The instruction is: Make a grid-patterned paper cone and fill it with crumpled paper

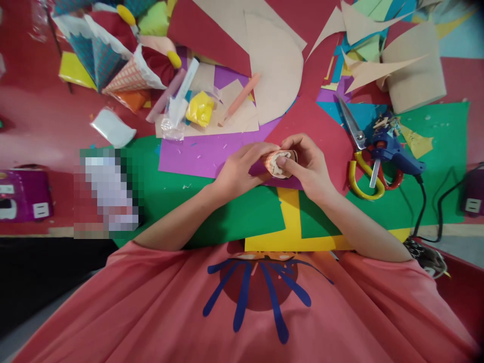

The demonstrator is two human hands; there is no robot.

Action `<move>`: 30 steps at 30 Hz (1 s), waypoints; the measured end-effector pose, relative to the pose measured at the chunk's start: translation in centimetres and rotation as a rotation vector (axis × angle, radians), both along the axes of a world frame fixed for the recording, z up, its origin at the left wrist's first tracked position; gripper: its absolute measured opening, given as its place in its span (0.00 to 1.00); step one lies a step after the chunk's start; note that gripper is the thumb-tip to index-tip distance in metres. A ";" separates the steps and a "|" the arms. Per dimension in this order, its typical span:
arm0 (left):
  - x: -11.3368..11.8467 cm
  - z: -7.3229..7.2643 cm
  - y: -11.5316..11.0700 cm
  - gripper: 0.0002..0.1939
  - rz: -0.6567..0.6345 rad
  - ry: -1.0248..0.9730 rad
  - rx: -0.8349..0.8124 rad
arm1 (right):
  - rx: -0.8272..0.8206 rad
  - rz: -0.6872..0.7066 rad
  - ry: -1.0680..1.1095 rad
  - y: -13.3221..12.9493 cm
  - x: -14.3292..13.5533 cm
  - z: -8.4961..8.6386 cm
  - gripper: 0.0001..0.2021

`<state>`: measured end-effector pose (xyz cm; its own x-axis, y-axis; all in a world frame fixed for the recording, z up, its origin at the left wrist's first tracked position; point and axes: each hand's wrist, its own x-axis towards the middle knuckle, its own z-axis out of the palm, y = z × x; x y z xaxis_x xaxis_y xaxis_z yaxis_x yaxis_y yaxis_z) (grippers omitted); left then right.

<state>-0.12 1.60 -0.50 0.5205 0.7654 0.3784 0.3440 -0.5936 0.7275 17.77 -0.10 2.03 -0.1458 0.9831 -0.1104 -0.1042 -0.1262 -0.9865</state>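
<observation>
Over the coloured sheets, in the middle of the head view, I hold a small paper cone point(276, 170) with an orange checked outside and a cream, wavy-edged filling at its mouth. The mouth faces up toward me. My left hand point(239, 170) is closed around its left side. From the right, my right hand point(312, 164) grips the rim, its thumb pressed on the cream filling and its fingers behind. The cone's lower end is hidden by my hands. Beneath lie a purple sheet point(185, 156), a red sheet point(313, 126) and a green sheet point(212, 212).
Scissors point(361, 151) and a blue glue gun point(397, 154) with a black cord lie on the right. Finished-looking paper cones point(130, 75) are heaped at upper left. A yellow clay lump point(200, 108), an orange stick point(240, 98), a beige roll point(416, 70) and paper scraps lie farther back.
</observation>
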 end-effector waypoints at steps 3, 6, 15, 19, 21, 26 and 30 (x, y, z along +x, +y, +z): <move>0.1 0.0 -0.1 0.17 0.009 0.027 0.036 | -0.029 -0.011 0.014 -0.1 -0.2 0.1 0.19; 0.2 0.1 -0.2 0.16 0.030 0.033 0.056 | -0.019 -0.014 0.021 0.0 -0.1 0.0 0.17; 0.2 0.0 0.0 0.16 0.076 -0.018 0.028 | 0.003 0.037 0.053 0.0 0.3 -1.1 0.12; 0.3 0.0 -0.1 0.15 0.046 -0.020 0.127 | -0.020 0.021 0.003 0.0 0.0 -1.1 0.12; 0.3 -0.1 -0.1 0.15 0.053 -0.012 0.099 | -0.013 0.020 0.010 0.2 0.1 -1.1 0.11; 0.1 -1.0 -0.1 0.19 0.129 -0.137 -0.062 | -0.028 -0.013 0.102 0.6 0.5 -1.1 0.10; 0.2 -1.6 -0.1 0.23 0.103 -0.184 -0.034 | 0.014 0.035 0.044 0.3 0.2 -0.6 0.15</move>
<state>0.09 1.54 -2.09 0.3634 0.8246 0.4335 0.2607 -0.5367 0.8025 18.00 0.21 1.43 -0.1846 0.9787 -0.0898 -0.1430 -0.1171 -0.9828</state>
